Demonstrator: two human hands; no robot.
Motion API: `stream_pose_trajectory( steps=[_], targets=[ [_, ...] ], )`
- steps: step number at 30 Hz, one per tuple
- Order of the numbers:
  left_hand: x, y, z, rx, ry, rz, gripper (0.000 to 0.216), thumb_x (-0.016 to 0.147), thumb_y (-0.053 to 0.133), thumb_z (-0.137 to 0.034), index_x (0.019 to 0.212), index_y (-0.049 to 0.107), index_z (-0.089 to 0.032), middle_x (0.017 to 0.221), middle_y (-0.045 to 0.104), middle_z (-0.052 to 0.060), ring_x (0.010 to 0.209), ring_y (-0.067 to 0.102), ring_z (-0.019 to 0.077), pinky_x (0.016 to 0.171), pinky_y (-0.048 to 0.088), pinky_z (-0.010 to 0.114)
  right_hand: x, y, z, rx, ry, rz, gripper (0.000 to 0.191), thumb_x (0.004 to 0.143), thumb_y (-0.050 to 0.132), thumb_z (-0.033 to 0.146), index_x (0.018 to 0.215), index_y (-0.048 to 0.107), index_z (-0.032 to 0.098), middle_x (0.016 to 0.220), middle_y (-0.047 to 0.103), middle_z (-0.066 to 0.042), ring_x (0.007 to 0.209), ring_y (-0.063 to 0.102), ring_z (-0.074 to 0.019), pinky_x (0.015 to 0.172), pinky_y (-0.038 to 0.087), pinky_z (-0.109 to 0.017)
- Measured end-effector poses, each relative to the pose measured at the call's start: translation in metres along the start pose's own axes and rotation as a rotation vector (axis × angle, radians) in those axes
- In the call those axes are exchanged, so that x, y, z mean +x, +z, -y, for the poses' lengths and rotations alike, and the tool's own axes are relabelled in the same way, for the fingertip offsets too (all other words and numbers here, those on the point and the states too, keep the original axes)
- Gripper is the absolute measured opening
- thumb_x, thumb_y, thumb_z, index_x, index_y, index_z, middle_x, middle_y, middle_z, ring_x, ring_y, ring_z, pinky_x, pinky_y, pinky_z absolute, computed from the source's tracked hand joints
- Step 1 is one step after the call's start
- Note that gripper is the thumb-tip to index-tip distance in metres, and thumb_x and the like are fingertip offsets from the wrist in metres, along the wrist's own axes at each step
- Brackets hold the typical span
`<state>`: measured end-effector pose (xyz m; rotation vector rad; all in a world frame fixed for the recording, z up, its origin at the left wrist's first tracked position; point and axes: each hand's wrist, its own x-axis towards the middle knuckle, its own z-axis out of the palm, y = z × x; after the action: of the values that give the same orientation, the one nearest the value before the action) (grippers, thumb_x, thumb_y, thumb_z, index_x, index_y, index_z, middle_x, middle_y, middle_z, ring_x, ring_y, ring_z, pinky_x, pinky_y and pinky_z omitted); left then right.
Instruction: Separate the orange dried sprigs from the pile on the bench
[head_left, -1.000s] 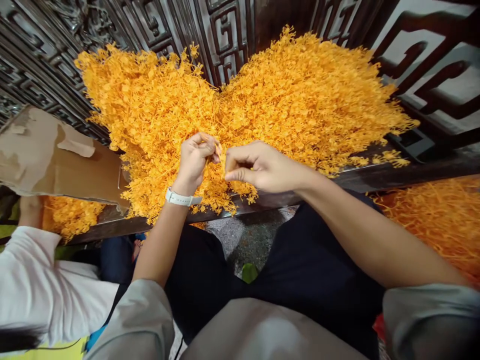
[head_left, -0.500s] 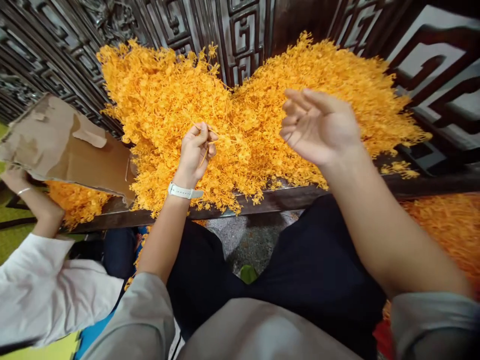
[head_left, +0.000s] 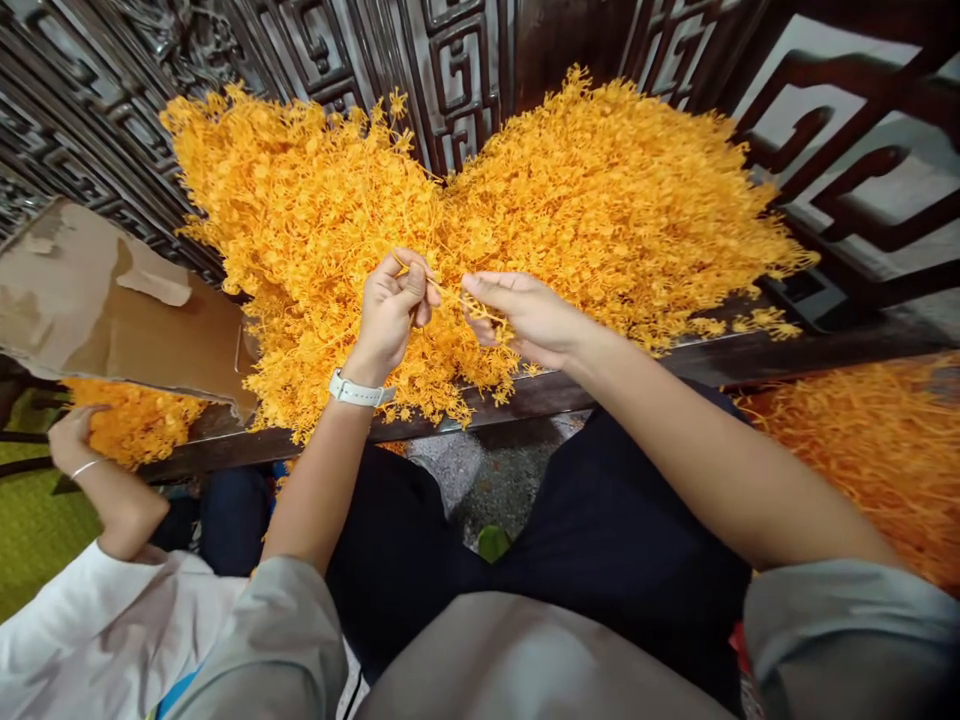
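Note:
A big heap of small orange plastic sprigs (head_left: 600, 200) lies on a dark wooden ledge (head_left: 750, 350) in front of me. My left hand (head_left: 394, 305), with a white watch on the wrist, pinches a thin orange sprig (head_left: 442, 288) above the heap's near edge. My right hand (head_left: 525, 315) is just to its right, fingertips on the other end of the same sprig, with a small orange cluster under its fingers. Both hands hover over the middle of the heap.
Carved dark wooden screens (head_left: 450, 70) rise behind the heap. A torn cardboard flap (head_left: 112, 310) lies at the left. A person in a white sleeve (head_left: 112, 630) at lower left has a hand (head_left: 71, 435) on more orange sprigs. Another orange pile (head_left: 885, 450) is at the right.
My right hand was pinched next to the left, then lifted open over the right of the heap, and has now come back down to the sprig. The other person's hand moved lower.

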<state>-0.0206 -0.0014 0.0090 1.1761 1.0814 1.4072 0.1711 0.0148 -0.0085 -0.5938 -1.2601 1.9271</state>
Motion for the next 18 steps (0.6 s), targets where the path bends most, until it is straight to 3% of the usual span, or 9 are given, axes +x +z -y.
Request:
stream_pose_trajectory(
  steps=[5,12,15,18],
  targets=[
    [-0.006,0.011,-0.002,-0.148,0.065,-0.036,0.025,0.099,0.074,-0.019,0.081,0.057,-0.021,0.059,0.053,-0.006,0.039,0.033,0.0024,0.041,0.025,0.019,0.021,-0.022,0.005,0.019,-0.064,-0.386,0.044,0.105,0.068,0.037,0.075,0.039,0.022,0.068,0.033,0.004,0.055,0.032,-0.0088,0.049,0.027,-0.024],
    [-0.009,0.043,0.014,-0.165,0.173,-0.027,0.027,0.092,0.083,-0.018,0.077,0.060,-0.020,0.057,0.049,-0.006,0.047,0.047,0.0049,0.042,0.025,0.017,0.053,-0.045,0.010,-0.016,-0.050,-0.500,0.061,0.097,0.073,0.059,0.076,0.026,0.025,0.059,0.020,0.009,0.052,0.012,-0.0087,0.047,0.016,-0.026],
    [-0.014,0.044,0.000,-0.186,0.173,-0.081,0.029,0.093,0.078,-0.011,0.076,0.056,-0.021,0.060,0.052,-0.006,0.046,0.045,0.0043,0.041,0.026,0.017,0.066,-0.075,0.012,0.001,-0.094,-0.623,0.064,0.096,0.068,0.069,0.077,0.025,0.026,0.058,0.015,0.011,0.052,0.010,-0.0095,0.048,0.013,-0.028],
    [-0.019,0.027,-0.029,-0.251,0.196,-0.151,0.030,0.094,0.065,0.002,0.082,0.055,-0.023,0.059,0.051,-0.008,0.041,0.034,0.0031,0.040,0.026,0.016,0.059,-0.116,0.024,-0.034,-0.175,-0.798,0.062,0.102,0.058,0.070,0.075,0.022,0.027,0.058,0.008,0.011,0.054,0.006,-0.0104,0.051,0.013,-0.030]
  ],
)
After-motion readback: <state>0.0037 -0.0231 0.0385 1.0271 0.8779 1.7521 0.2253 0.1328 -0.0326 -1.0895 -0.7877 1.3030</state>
